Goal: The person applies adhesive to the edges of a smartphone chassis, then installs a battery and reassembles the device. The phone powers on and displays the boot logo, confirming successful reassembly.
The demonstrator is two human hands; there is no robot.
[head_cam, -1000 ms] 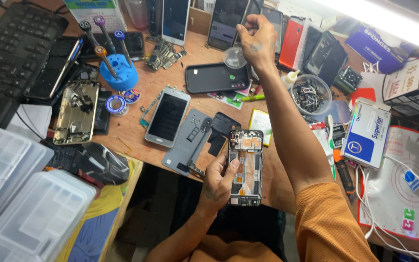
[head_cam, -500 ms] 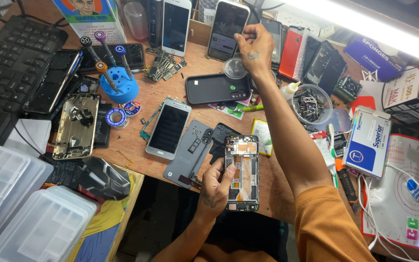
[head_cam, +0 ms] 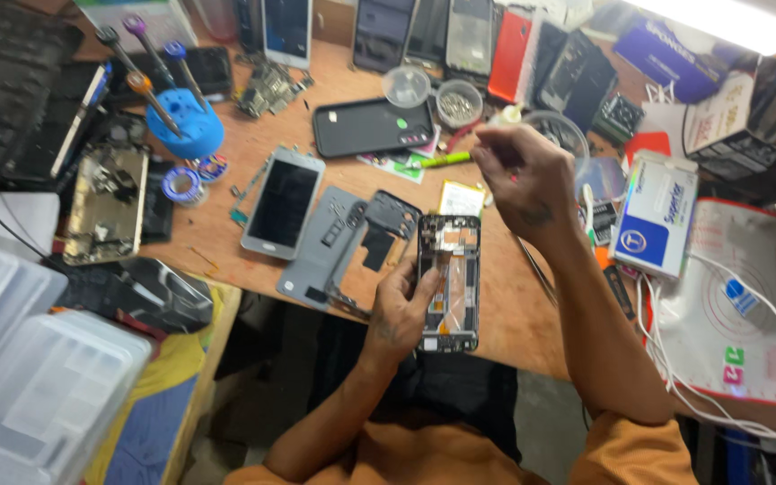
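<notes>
In the head view, an opened phone frame point(head_cam: 448, 283) was seen gripped by the left hand point(head_cam: 401, 310) at the near edge of the wooden worktop point(head_cam: 217, 238), with the thumb laid across the frame's left rail and the remaining fingers wrapped beneath it. The frame's long axis was oriented roughly away from the person, its exposed inner side facing up. The right hand point(head_cam: 523, 180) was held above and to the right of the frame's far end, apart from it, with its fingers pinched narrowly together; a very small item may have been held between them, but this could not be determined. The frame therefore lay toward the person and to the left of the right fingers, and the left hand was clearly the nearer of the two, being already in contact. Just left of the frame, a dark back cover point(head_cam: 374, 247) and a grey panel point(head_cam: 321, 247) were laid side by side, and a white smartphone point(head_cam: 282, 202) lay face up beyond them. A blue screwdriver holder point(head_cam: 181, 130) stood farther left. Small clear dishes of screws point(head_cam: 458, 103) were placed beyond the right hand, and a blue and white box point(head_cam: 657, 224) lay to its right.
</notes>
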